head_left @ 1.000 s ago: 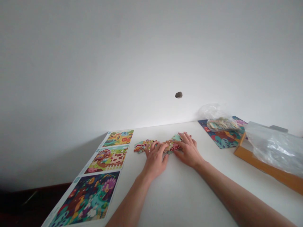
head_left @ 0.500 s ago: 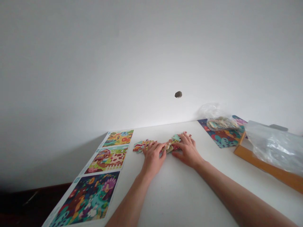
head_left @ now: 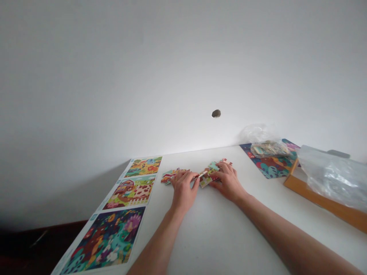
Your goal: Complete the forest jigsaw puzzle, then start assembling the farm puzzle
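My left hand (head_left: 183, 188) is bent over a pile of colourful puzzle pieces (head_left: 168, 177), and its thumb and forefinger pinch one thin puzzle piece (head_left: 203, 174) by its edge, tilted up from the table. My right hand (head_left: 228, 182) rests on more pieces (head_left: 213, 165) just to the right, its fingers curved over them and its thumb at the near edge of a green and white piece (head_left: 205, 181). Both hands lie close together at the middle of the white table (head_left: 197, 236). The fingers partly hide the pieces under them.
Three picture sheets (head_left: 132, 192) line the table's left edge. At the back right, a plastic bag of pieces (head_left: 269, 149) lies on a dark picture sheet (head_left: 271, 168). An orange-brown box (head_left: 321, 198) with clear plastic (head_left: 338, 179) is at the right. A wall (head_left: 183, 76) stands behind.
My left thumb and forefinger now pinch a piece that stands tilted between my hands. My left hand has shifted slightly left, and more of the green and white piece shows.
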{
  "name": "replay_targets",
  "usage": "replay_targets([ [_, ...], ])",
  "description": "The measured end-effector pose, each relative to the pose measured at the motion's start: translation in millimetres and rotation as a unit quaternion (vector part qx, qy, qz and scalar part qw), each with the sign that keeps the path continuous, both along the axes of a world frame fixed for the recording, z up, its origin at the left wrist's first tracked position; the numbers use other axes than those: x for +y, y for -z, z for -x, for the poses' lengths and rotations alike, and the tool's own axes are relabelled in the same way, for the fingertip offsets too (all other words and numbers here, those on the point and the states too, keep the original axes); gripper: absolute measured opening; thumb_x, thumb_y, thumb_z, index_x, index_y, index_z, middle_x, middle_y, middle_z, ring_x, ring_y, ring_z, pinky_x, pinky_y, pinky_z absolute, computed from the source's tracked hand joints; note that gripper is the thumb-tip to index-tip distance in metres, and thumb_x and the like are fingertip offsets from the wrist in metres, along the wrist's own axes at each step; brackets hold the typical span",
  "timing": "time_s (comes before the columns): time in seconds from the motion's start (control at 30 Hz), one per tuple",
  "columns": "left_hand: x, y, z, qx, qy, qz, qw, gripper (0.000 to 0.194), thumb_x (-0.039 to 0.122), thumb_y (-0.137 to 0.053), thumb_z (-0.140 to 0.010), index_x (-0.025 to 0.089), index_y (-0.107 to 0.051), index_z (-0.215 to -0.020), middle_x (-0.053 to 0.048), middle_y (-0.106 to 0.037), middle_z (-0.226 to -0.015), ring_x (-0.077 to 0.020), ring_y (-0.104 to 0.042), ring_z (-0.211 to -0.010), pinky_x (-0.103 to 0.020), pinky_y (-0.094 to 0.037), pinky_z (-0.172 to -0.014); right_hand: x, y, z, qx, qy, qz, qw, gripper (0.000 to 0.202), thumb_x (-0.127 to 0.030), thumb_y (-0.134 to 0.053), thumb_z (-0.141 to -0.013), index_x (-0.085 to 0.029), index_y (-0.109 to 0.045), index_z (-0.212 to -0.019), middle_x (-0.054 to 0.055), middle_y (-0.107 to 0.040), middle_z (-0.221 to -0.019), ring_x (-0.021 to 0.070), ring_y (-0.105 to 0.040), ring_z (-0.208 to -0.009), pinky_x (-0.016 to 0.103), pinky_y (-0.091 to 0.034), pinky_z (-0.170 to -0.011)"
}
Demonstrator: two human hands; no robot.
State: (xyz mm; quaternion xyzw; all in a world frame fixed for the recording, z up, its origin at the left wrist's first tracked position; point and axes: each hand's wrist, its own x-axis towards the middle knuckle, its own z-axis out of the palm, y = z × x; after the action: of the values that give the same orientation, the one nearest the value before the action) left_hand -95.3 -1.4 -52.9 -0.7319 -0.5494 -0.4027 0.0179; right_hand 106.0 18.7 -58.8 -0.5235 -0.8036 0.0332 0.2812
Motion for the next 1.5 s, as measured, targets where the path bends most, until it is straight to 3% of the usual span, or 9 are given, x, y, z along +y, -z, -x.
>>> replay_targets([
  [0.23, 0.7, 1.0, 1.3, 0.003, -0.003, 0.003, 1.000, 0.008, 0.021, -0.060, -0.084, 0.023, -0.067, -0.087, -0.003, -0.071, -0.093, -0.0230, -0.060, -0.099, -0.040, -0.038, -0.094, -4.7, -4.2, 1.1, 0.022, -0.010, -0.018, 1.000, 0.026, -0.024, -0.077, -0.073, -0.024, -0.067, -0.097, 0.009, -0.048, -0.129, 0.0314, -0.034, -0.125, 0.046, -0.031, -0.100],
  [0.37, 2.6, 1.9, 2.5, -0.006, -0.011, 0.002, 1.000, 0.006, 0.022, -0.060, -0.084, 0.023, -0.066, -0.086, -0.003, -0.071, -0.092, -0.0225, -0.061, -0.097, -0.039, -0.039, -0.093, -5.7, -8.6, 1.1, 0.063, -0.029, -0.010, 0.998, 0.016, -0.021, -0.067, -0.076, -0.022, -0.063, -0.092, 0.007, -0.061, -0.102, 0.0269, -0.051, -0.103, 0.040, -0.037, -0.092],
  [0.5, 2.7, 1.8, 2.9, -0.006, -0.006, 0.007, 1.000, 0.006, 0.019, -0.061, -0.083, 0.023, -0.066, -0.085, -0.002, -0.070, -0.092, -0.0220, -0.060, -0.098, -0.039, -0.039, -0.094, -3.7, -6.0, 2.6, 0.155, -0.059, 0.014, 0.986, 0.008, -0.018, -0.057, -0.077, -0.019, -0.061, -0.084, 0.002, -0.063, -0.077, 0.0194, -0.057, -0.075, 0.030, -0.042, -0.073],
  [0.6, 2.1, 2.4, 2.2, 0.008, 0.001, 0.029, 1.000, 0.012, 0.014, -0.064, -0.079, 0.024, -0.066, -0.085, -0.001, -0.070, -0.093, -0.0223, -0.060, -0.098, -0.038, -0.040, -0.091, -1.3, -2.1, 2.2, 0.215, -0.024, 0.031, 0.976, 0.007, -0.019, -0.054, -0.076, -0.019, -0.060, -0.079, 0.000, -0.061, -0.069, 0.0157, -0.054, -0.062, 0.025, -0.040, -0.059],
  [0.73, 3.0, 4.9, 2.2, 0.004, 0.005, 0.041, 0.999, 0.009, 0.018, -0.064, -0.080, 0.024, -0.066, -0.086, -0.002, -0.069, -0.093, -0.0223, -0.060, -0.096, -0.037, -0.042, -0.088, 1.2, -1.6, -1.6, 0.267, 0.034, 0.026, 0.963, 0.004, -0.023, -0.054, -0.073, -0.020, -0.056, -0.074, -0.003, -0.056, -0.061, 0.0141, -0.051, -0.054, 0.023, -0.036, -0.052],
  [1.0, 7.8, 5.6, 7.5, -0.029, -0.018, -0.012, 0.999, 0.010, 0.023, -0.053, -0.088, 0.019, -0.062, -0.090, -0.004, -0.066, -0.087, -0.0201, -0.060, -0.087, -0.034, -0.045, -0.083, 1.4, -3.5, -3.3, 0.303, 0.063, 0.000, 0.951, 0.014, -0.028, -0.053, -0.077, -0.019, -0.061, -0.084, -0.001, -0.061, -0.068, 0.0156, -0.054, -0.058, 0.025, -0.041, -0.057],
  [1.2, 5.5, 1.2, 9.7, -0.061, -0.037, -0.054, 0.996, 0.018, 0.026, -0.054, -0.089, 0.022, -0.070, -0.094, -0.005, -0.063, -0.090, -0.0191, -0.060, -0.088, -0.033, -0.046, -0.084, 2.3, -0.5, -4.2, 0.301, 0.072, -0.001, 0.951, 0.019, -0.030, -0.053, -0.078, -0.018, -0.064, -0.089, 0.001, -0.064, -0.070, 0.0177, -0.057, -0.062, 0.027, -0.043, -0.060],
  [1.4, 4.9, 6.9, 7.4, 0.009, -0.085, 0.034, 0.996, 0.036, 0.001, -0.052, -0.074, 0.027, -0.075, -0.083, -0.005, -0.064, -0.098, -0.0241, -0.059, -0.096, -0.042, -0.044, -0.087, 0.8, -2.7, -5.5, 0.302, 0.081, -0.023, 0.950, 0.020, -0.030, -0.053, -0.080, -0.018, -0.064, -0.092, 0.003, -0.066, -0.079, 0.0182, -0.057, -0.065, 0.027, -0.043, -0.061],
  [1.5, 3.0, 3.5, 5.4, -0.010, -0.063, 0.028, 0.998, 0.032, 0.003, -0.052, -0.076, 0.024, -0.073, -0.086, -0.005, -0.065, -0.100, -0.0237, -0.059, -0.099, -0.042, -0.043, -0.091, -0.4, -4.0, -4.4, 0.309, 0.055, -0.025, 0.949, 0.017, -0.031, -0.054, -0.083, -0.018, -0.063, -0.092, 0.002, -0.064, -0.077, 0.0170, -0.054, -0.063, 0.027, -0.041, -0.060],
])
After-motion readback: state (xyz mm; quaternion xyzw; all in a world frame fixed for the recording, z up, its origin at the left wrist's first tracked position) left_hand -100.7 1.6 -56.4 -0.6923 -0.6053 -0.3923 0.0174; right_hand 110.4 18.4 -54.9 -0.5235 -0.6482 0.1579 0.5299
